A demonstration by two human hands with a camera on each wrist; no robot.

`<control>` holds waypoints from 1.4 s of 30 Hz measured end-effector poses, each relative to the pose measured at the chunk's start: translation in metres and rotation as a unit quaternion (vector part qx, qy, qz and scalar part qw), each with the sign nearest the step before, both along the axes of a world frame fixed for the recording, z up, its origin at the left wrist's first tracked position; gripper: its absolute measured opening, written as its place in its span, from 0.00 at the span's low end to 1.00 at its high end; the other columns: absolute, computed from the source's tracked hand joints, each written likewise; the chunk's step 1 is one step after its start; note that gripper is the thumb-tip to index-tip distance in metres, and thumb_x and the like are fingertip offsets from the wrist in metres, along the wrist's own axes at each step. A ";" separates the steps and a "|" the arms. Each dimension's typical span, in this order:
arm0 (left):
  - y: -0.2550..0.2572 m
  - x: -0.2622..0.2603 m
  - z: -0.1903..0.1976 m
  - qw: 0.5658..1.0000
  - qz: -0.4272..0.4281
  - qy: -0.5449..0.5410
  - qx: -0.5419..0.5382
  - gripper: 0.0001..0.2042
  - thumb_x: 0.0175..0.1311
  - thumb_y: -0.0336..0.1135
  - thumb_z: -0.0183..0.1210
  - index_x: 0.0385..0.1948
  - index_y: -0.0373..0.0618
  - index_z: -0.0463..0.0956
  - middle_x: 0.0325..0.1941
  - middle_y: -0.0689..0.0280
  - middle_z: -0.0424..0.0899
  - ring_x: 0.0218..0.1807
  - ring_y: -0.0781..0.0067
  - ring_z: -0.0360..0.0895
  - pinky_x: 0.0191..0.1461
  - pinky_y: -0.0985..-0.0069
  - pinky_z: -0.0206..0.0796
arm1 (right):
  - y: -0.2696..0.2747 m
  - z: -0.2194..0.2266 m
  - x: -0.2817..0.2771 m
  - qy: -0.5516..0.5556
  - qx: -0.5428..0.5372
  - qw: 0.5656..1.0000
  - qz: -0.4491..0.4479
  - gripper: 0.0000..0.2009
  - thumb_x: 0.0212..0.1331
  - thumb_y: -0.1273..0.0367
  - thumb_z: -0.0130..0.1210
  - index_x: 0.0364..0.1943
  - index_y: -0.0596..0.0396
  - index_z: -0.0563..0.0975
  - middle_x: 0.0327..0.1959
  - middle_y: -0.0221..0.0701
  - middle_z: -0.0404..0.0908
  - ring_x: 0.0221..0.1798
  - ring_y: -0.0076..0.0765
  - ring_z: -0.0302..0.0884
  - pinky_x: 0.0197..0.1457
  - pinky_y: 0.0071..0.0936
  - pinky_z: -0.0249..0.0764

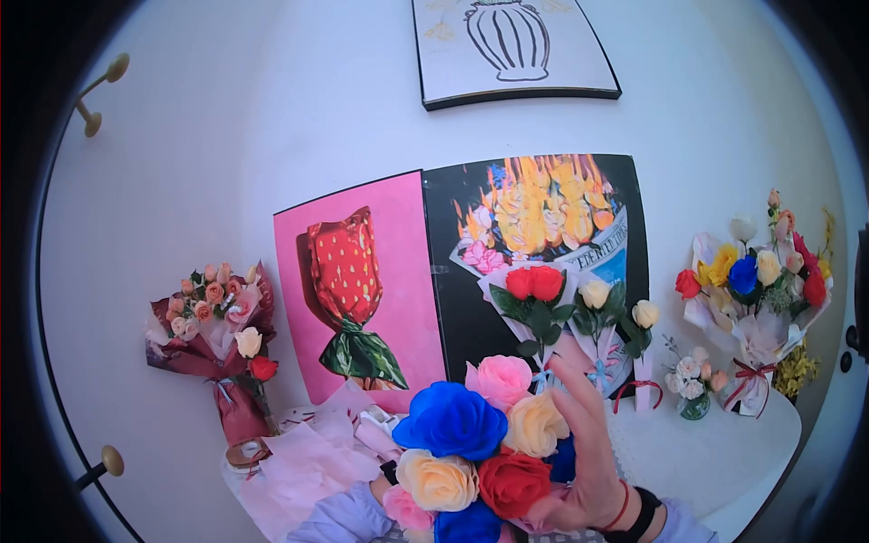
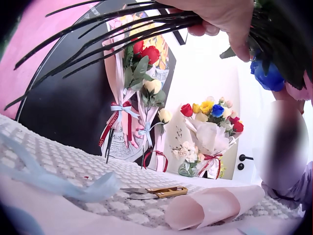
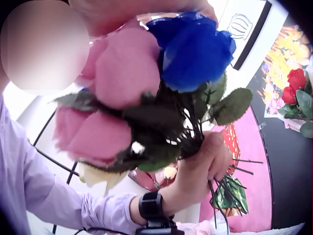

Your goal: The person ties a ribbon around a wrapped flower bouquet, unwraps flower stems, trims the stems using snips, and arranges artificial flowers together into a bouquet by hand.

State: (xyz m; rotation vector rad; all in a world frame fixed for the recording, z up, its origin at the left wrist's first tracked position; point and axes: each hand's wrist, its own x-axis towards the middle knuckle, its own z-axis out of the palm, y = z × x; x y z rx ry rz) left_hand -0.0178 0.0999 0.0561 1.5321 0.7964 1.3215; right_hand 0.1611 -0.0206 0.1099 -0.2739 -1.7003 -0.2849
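My left hand (image 2: 215, 17) grips the dark green stems (image 2: 122, 34) of an artificial flower bunch; in the right wrist view the same hand (image 3: 203, 161) has its fingers curled round them below the leaves. Blue (image 1: 453, 419), cream (image 1: 437, 481), red (image 1: 514, 485) and pink roses (image 1: 500, 380) form the bunch's head, which hides most of the left hand in the head view. At the bunch's right side, my right hand (image 1: 588, 452) touches the outer flowers with its fingers extended upward and its thumb low by the red rose.
Behind stand wrapped bouquets at left (image 1: 213, 317) and right (image 1: 756, 299), and single wrapped roses (image 1: 534, 285) before two leaning pictures (image 1: 348, 299). Pink wrapping paper (image 1: 308, 466), gold-handled snips (image 2: 166, 192), blue ribbon (image 2: 93, 188) and a rolled pink sheet (image 2: 210, 205) lie on the table.
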 end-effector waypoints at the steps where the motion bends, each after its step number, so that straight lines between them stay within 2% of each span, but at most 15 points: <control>1: -0.001 0.001 -0.003 1.000 0.000 0.000 0.010 0.12 0.65 0.40 0.46 0.22 0.46 0.64 0.18 0.70 0.66 0.21 0.80 0.64 0.25 0.83 0.54 | 0.003 0.006 0.003 0.002 -0.003 1.000 -0.003 0.33 0.44 0.51 0.58 0.53 0.57 0.65 0.55 0.42 0.65 0.58 0.45 0.61 0.60 0.41 0.53; 3: -0.001 0.009 0.007 1.000 0.004 -0.004 0.031 0.13 0.65 0.40 0.46 0.21 0.46 0.64 0.18 0.70 0.66 0.21 0.80 0.63 0.25 0.83 0.54 | 0.008 0.016 0.008 -0.133 -0.073 0.987 0.044 0.42 0.44 0.48 0.57 0.58 0.65 0.57 0.58 0.52 0.58 0.60 0.56 0.56 0.61 0.44 0.51; 6: 0.007 0.047 0.049 0.998 0.018 -0.015 0.065 0.13 0.65 0.41 0.46 0.21 0.46 0.63 0.18 0.70 0.65 0.21 0.80 0.63 0.25 0.83 0.54 | 0.004 0.022 0.010 -0.135 -0.080 0.988 0.004 0.41 0.44 0.49 0.57 0.58 0.64 0.58 0.58 0.52 0.57 0.60 0.56 0.56 0.61 0.41 0.51; 7: 0.005 0.040 0.045 0.997 0.023 -0.020 0.077 0.13 0.65 0.41 0.46 0.21 0.46 0.63 0.17 0.70 0.65 0.21 0.80 0.63 0.24 0.83 0.54 | 0.003 0.020 0.012 -0.108 -0.069 0.991 -0.030 0.38 0.46 0.53 0.57 0.57 0.64 0.58 0.58 0.50 0.57 0.60 0.53 0.56 0.61 0.40 0.52; 8: -0.014 -0.023 -0.017 0.995 0.028 -0.025 0.088 0.13 0.65 0.41 0.46 0.21 0.46 0.63 0.17 0.70 0.65 0.20 0.80 0.63 0.24 0.83 0.54 | 0.006 0.013 0.017 -0.112 -0.070 0.991 -0.028 0.38 0.46 0.53 0.57 0.57 0.64 0.58 0.58 0.50 0.57 0.60 0.53 0.56 0.61 0.40 0.52; 10: -0.011 0.001 -0.005 0.992 0.038 -0.033 0.116 0.14 0.65 0.41 0.46 0.20 0.46 0.63 0.17 0.70 0.65 0.20 0.80 0.63 0.24 0.83 0.54 | 0.022 -0.010 0.021 0.124 -0.038 0.991 0.043 0.35 0.46 0.59 0.57 0.56 0.64 0.58 0.57 0.46 0.59 0.60 0.48 0.57 0.61 0.39 0.52; 14: -0.011 -0.003 0.022 0.980 0.054 -0.042 0.186 0.14 0.65 0.41 0.45 0.20 0.46 0.63 0.16 0.70 0.65 0.20 0.80 0.62 0.24 0.83 0.53 | 0.041 -0.035 0.006 0.276 -0.164 0.937 0.136 0.33 0.46 0.66 0.56 0.57 0.65 0.56 0.55 0.44 0.62 0.59 0.44 0.59 0.61 0.37 0.53; 16: -0.010 0.008 0.035 0.973 0.058 -0.042 0.219 0.14 0.65 0.41 0.45 0.20 0.46 0.63 0.16 0.70 0.65 0.19 0.80 0.62 0.23 0.83 0.53 | 0.053 -0.041 -0.009 0.019 -0.212 0.977 -0.025 0.35 0.45 0.69 0.55 0.59 0.66 0.51 0.54 0.44 0.63 0.57 0.45 0.61 0.60 0.35 0.56; 22: -0.013 0.024 0.033 0.964 0.062 -0.102 0.238 0.16 0.64 0.47 0.46 0.37 0.43 0.70 0.34 0.68 0.74 0.39 0.78 0.69 0.47 0.80 0.59 | 0.079 -0.025 -0.044 -0.049 -0.145 0.988 -0.012 0.40 0.43 0.71 0.55 0.59 0.71 0.45 0.50 0.48 0.66 0.53 0.49 0.63 0.55 0.35 0.60; 24: -0.015 0.017 0.031 0.978 0.010 -0.068 0.199 0.19 0.64 0.49 0.45 0.45 0.42 0.69 0.47 0.68 0.72 0.51 0.79 0.64 0.57 0.77 0.52 | 0.082 -0.025 -0.045 -0.053 -0.143 0.987 -0.049 0.39 0.41 0.70 0.55 0.58 0.72 0.47 0.45 0.47 0.68 0.50 0.48 0.65 0.53 0.35 0.61; 28: -0.008 0.020 0.023 0.983 -0.017 -0.157 0.096 0.22 0.63 0.51 0.45 0.50 0.44 0.66 0.54 0.68 0.68 0.56 0.79 0.60 0.60 0.75 0.49 | 0.091 -0.031 -0.043 -0.118 -0.149 0.977 -0.095 0.32 0.44 0.68 0.52 0.54 0.69 0.55 0.37 0.44 0.67 0.48 0.47 0.64 0.48 0.36 0.63; 31: -0.017 0.024 0.030 0.981 -0.010 -0.160 0.111 0.20 0.61 0.50 0.48 0.47 0.44 0.67 0.49 0.68 0.70 0.52 0.79 0.61 0.58 0.77 0.50 | 0.100 -0.039 -0.046 -0.104 -0.078 0.988 -0.088 0.22 0.48 0.68 0.49 0.47 0.64 0.61 0.34 0.45 0.69 0.43 0.51 0.68 0.42 0.40 0.65; 33: -0.023 0.025 0.035 0.974 -0.005 -0.173 0.149 0.17 0.61 0.47 0.51 0.42 0.44 0.70 0.44 0.70 0.71 0.48 0.80 0.62 0.55 0.79 0.52 | 0.097 -0.039 -0.044 -0.163 -0.307 0.937 -0.029 0.20 0.53 0.67 0.47 0.49 0.63 0.60 0.35 0.50 0.71 0.38 0.54 0.71 0.42 0.40 0.66; 36: -0.030 0.024 0.042 0.980 0.013 -0.100 0.174 0.13 0.61 0.43 0.52 0.39 0.43 0.72 0.42 0.69 0.74 0.44 0.80 0.65 0.53 0.79 0.54 | 0.098 -0.044 -0.042 -0.156 -0.348 0.922 0.071 0.19 0.56 0.66 0.45 0.48 0.63 0.59 0.31 0.53 0.72 0.33 0.57 0.71 0.37 0.41 0.66; 42: -0.021 0.028 0.030 0.975 0.068 -0.041 0.206 0.07 0.62 0.34 0.49 0.35 0.42 0.71 0.37 0.70 0.74 0.36 0.82 0.64 0.42 0.84 0.57 | 0.094 -0.043 -0.039 -0.174 -0.301 0.937 0.022 0.16 0.56 0.66 0.45 0.42 0.62 0.59 0.24 0.53 0.71 0.30 0.61 0.70 0.31 0.46 0.64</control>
